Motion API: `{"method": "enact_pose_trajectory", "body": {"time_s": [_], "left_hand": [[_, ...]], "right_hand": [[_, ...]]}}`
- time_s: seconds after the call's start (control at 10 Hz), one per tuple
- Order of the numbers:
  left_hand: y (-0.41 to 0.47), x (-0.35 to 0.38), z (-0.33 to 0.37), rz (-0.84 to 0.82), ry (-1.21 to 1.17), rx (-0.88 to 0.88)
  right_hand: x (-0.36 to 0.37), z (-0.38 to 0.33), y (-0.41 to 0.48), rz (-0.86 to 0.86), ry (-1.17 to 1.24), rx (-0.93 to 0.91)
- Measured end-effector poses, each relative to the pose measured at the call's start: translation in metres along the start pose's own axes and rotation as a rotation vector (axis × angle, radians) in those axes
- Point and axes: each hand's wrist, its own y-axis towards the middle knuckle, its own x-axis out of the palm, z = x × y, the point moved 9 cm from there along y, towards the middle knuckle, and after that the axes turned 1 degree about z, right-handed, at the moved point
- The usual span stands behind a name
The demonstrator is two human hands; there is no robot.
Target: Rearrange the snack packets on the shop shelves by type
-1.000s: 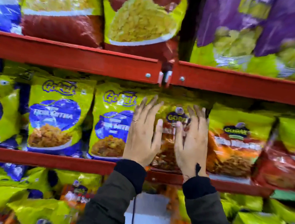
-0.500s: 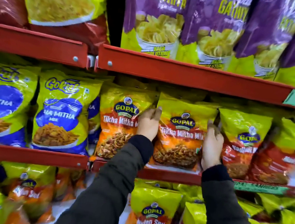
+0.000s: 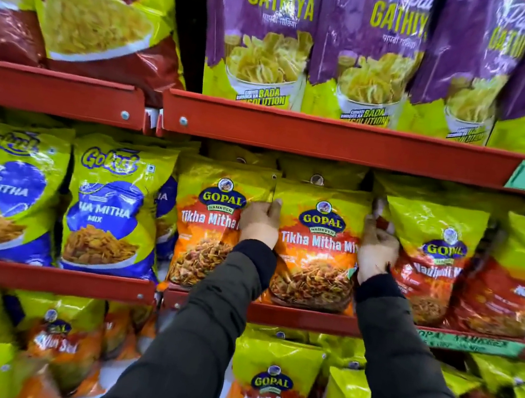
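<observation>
Little has shifted: both hands, left hand (image 3: 260,220) and right hand (image 3: 376,252), stay clamped on the Tikha Mitha Mix packet (image 3: 316,250); squaring it beside its twin (image 3: 206,228) is needed next.

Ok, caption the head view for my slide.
Both hands, left hand and right hand, grip an orange Tikha Mitha Mix packet on the middle shelf.

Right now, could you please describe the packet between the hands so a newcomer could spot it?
Look at the middle red shelf, under the purple Gathiya bags. The orange Tikha Mitha Mix packet stands gripped between both hands; its twin on the left has nobody holding its sides.
</observation>
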Motion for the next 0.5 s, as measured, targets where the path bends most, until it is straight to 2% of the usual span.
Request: {"method": "enact_pose_trajectory", "body": {"time_s": [0.1, 0.2, 0.3, 0.4, 0.5], "left_hand": [[-0.002, -0.004, 0.000, 0.015, -0.075, -0.006], [-0.008, -0.008, -0.004, 0.021, -0.211, 0.011], [-0.025, -0.017, -0.005, 0.038, -0.359, 0.048], [-0.033, -0.020, -0.004, 0.030, -0.394, 0.095], [-0.071, -0.092, 0.009, 0.039, -0.372, 0.202]], "right_hand": [[-0.006, -0.011, -0.004, -0.004, -0.023, 0.014], [-0.007, -0.019, -0.014, -0.086, -0.093, 0.049], [-0.010, -0.029, -0.032, -0.103, -0.261, -0.034], [-0.007, -0.042, -0.059, -0.107, -0.361, -0.105], [-0.012, -0.099, -0.137, -0.096, -0.344, -0.316]]}}
